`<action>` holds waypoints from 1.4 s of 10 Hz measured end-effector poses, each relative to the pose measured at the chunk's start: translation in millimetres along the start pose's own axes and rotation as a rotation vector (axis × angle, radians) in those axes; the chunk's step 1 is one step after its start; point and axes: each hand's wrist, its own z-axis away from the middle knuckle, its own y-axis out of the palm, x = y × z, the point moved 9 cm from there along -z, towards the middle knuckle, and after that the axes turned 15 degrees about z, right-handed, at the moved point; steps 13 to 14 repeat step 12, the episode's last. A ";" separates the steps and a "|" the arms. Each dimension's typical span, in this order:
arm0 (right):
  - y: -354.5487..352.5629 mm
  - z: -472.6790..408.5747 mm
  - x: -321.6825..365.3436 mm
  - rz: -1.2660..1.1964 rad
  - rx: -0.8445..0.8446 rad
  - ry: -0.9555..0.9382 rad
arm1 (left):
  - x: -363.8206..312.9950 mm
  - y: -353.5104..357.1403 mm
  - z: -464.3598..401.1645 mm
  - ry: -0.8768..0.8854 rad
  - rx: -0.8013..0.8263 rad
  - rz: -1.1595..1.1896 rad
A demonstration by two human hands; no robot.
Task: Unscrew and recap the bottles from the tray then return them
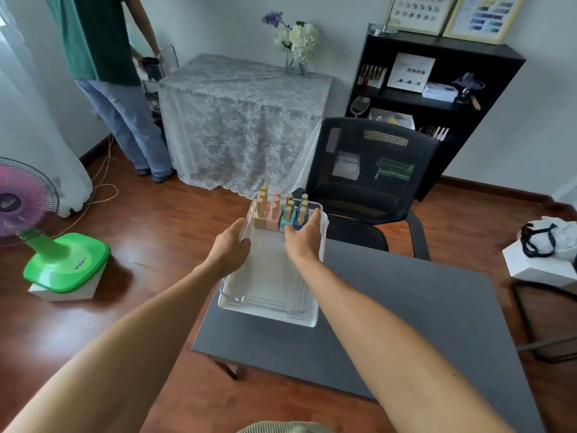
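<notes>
Now both hands grip the clear tray [268, 295]: left hand [232, 242] and right hand [304, 237] clasp opposite side walls near the nail polish bottles [281, 210].

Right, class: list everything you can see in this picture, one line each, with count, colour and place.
tray: one, clear, on table's left end
bottles: several, tan, pink, teal, blue, in tray's far end
table: one, dark grey, centre
chair: one, black, behind table
fan: one, green and pink, floor left
draped table: one, lace-covered, back
vase of flowers: one, on draped table
shelf: one, black, right
standing person: one, back left
left hand: on tray's left rim
right hand: on tray's right rim
</notes>
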 end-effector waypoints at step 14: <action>-5.6 4.8 12.1 -0.059 -0.128 0.000 | 3.0 -2.0 0.9 -0.011 -0.025 -0.086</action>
